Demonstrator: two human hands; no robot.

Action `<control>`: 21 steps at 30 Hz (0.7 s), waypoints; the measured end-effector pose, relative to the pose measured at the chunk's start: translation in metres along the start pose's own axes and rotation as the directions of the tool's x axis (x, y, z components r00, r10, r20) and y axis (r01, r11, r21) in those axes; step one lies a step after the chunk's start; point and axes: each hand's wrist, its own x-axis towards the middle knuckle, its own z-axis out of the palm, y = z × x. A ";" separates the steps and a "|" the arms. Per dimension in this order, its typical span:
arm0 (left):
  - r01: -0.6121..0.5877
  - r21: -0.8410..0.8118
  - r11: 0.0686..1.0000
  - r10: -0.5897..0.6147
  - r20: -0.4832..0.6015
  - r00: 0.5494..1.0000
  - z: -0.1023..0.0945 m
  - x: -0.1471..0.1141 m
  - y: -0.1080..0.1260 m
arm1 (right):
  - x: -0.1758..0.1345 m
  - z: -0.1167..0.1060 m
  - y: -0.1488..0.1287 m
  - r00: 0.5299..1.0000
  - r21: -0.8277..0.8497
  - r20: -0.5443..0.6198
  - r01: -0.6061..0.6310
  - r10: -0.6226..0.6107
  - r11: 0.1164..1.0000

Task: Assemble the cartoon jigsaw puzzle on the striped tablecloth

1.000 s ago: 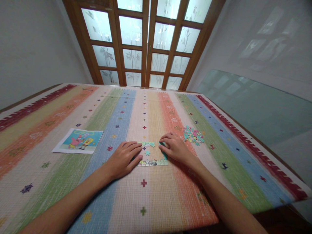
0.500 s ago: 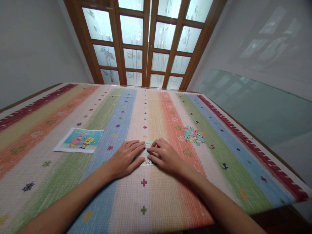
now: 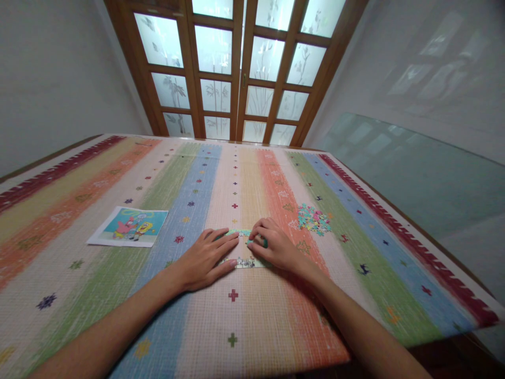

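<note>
A partly joined jigsaw puzzle [image 3: 246, 262] lies on the striped tablecloth in front of me, with a pale lower strip and a greenish upper strip showing between my hands. My left hand [image 3: 209, 259] rests flat over its left part, fingers stretched and slightly apart. Curled at the right side is my right hand [image 3: 274, 245], its fingertips pinched on a small teal puzzle piece [image 3: 264, 243], mostly covered by the fingers. Much of the puzzle is hidden under both hands.
To the right lies a heap of loose puzzle pieces [image 3: 314, 219]. A printed cartoon picture [image 3: 130, 227] is at the left on the tablecloth [image 3: 232, 316]. Wood-framed glass doors [image 3: 236, 79] stand beyond the table, with walls on both sides.
My right hand has shifted slightly right and up, and more of the puzzle's strips show between the hands. A teal piece is visible at its fingers. My left hand has barely moved.
</note>
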 end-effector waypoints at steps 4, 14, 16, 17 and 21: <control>-0.010 -0.001 1.000 0.010 -0.021 1.000 0.001 0.000 -0.001 | 0.002 -0.002 0.008 0.998 -0.011 -0.039 -0.040 0.040 0.999; -0.009 0.003 1.000 0.010 -0.020 1.000 0.002 -0.001 -0.001 | 0.003 0.000 0.017 0.997 -0.076 -0.077 -0.037 0.031 0.996; -0.010 0.002 1.000 0.010 -0.028 1.000 0.002 -0.001 -0.001 | 0.004 0.000 0.018 0.997 -0.083 -0.077 -0.032 0.025 0.996; -0.011 0.000 1.000 0.011 -0.033 0.999 0.002 -0.002 -0.002 | 0.004 0.001 0.019 0.997 -0.086 -0.076 -0.031 0.024 0.996; -0.021 -0.002 1.000 0.021 -0.049 0.999 0.004 -0.002 -0.002 | 0.005 0.002 0.022 0.997 -0.085 -0.076 -0.025 0.019 0.996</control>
